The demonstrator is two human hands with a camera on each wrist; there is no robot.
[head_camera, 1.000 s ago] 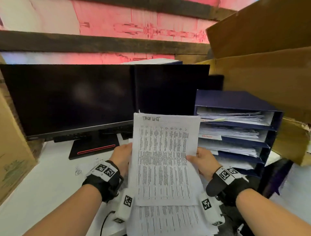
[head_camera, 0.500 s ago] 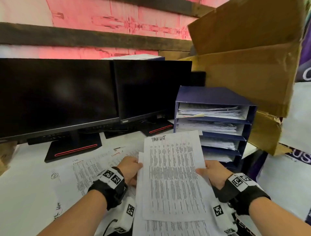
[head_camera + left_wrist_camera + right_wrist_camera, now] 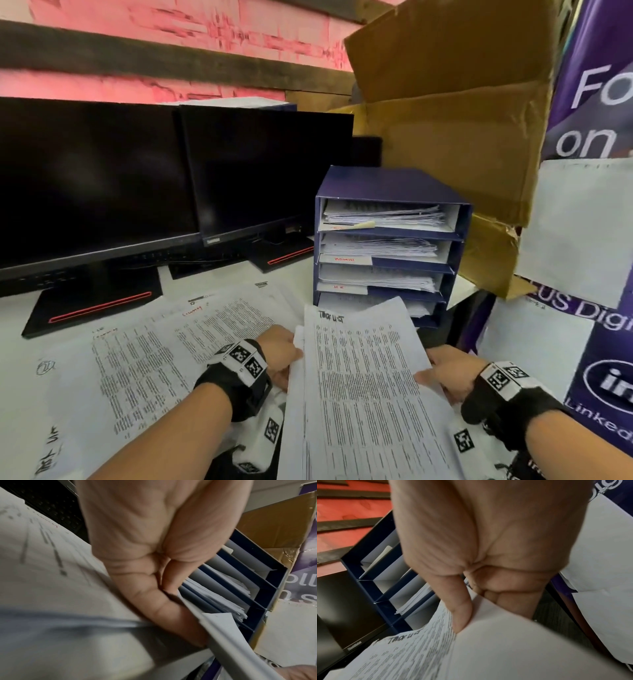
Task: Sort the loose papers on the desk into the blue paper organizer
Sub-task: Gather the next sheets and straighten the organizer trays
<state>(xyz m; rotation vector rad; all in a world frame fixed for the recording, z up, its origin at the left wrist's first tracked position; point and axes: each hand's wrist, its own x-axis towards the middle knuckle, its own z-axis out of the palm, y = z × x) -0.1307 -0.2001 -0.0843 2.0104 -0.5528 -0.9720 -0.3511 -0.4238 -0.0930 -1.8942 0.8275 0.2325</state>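
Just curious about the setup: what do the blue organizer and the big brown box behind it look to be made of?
The organizer looks like matte blue-covered card: thin flat walls, white inner faces. It could be plastic. The box is plain brown cardboard, dull, creased, with a torn flap.

Printed sheet stack (image 3: 363,387), white, dense text columns, handwritten header at top, held off desk at 6 o'clock, tilted, top edge toward organizer. More loose papers (image 3: 144,359) flat on desk at 8–9 o'clock, overlapping, some red and black handwriting. Blue paper organizer (image 3: 394,186) upright at 1 o'clock, four stacked shelves, each holding white paper piles; white label strips on front lips; bottom shelf partly hidden by held stack.
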